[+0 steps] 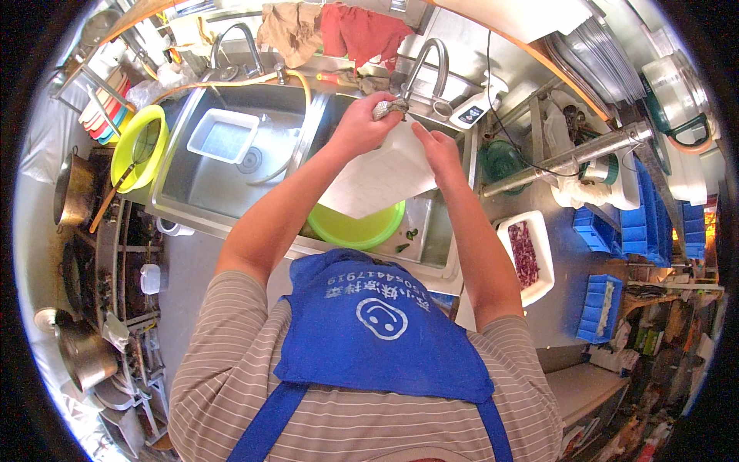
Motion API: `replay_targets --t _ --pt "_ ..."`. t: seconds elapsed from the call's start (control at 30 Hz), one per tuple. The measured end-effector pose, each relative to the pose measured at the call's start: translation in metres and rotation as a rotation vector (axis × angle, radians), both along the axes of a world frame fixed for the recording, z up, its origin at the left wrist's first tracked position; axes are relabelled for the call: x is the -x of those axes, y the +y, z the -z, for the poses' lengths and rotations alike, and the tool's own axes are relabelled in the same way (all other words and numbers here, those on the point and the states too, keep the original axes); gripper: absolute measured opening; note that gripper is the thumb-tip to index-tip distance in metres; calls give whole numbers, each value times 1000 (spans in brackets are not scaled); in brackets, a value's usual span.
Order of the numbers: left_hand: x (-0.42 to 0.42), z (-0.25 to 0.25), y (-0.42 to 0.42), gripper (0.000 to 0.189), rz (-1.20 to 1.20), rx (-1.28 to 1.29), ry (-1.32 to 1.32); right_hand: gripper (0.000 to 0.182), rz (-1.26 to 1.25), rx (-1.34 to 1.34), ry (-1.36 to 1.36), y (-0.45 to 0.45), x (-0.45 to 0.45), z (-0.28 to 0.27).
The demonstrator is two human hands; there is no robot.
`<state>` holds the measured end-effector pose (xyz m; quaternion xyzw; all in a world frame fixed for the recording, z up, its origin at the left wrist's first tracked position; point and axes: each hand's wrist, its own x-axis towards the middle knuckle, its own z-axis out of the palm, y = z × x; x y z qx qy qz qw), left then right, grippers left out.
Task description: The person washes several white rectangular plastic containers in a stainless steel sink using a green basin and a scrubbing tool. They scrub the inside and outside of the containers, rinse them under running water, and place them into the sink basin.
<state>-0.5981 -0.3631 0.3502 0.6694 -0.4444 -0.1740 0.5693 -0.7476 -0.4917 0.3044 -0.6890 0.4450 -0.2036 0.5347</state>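
In the head view, my left hand (365, 128) grips a grey mesh scrubber (390, 108) at the far rim of a white plastic container (375, 179). My right hand (441, 155) holds the container's right side, with the thumb along its edge. The container is tilted over a lime-green basin (357, 235), which stands in the right sink bowl (437, 228). Part of the basin is hidden beneath the container. Bits of green vegetable (403, 247) lie on the sink bottom beside the basin.
A translucent tub (223, 136) sits in the left sink bowl (199, 182). Behind are a curved faucet (443, 69), a spray bottle (474, 107) and a red cloth (361, 32). Shredded purple cabbage fills part of a white tub (542, 254) at right. A strainer (144, 141) rests in another green basin (122, 173).
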Motion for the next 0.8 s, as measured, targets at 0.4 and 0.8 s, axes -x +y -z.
replay_targets --t 0.4,0.8 --pt "-9 15 -4 38 17 11 24 42 -26 -42 -33 1 -6 11" --pt "-38 13 5 28 -56 -147 -116 27 -210 -193 -353 -1 29 4"
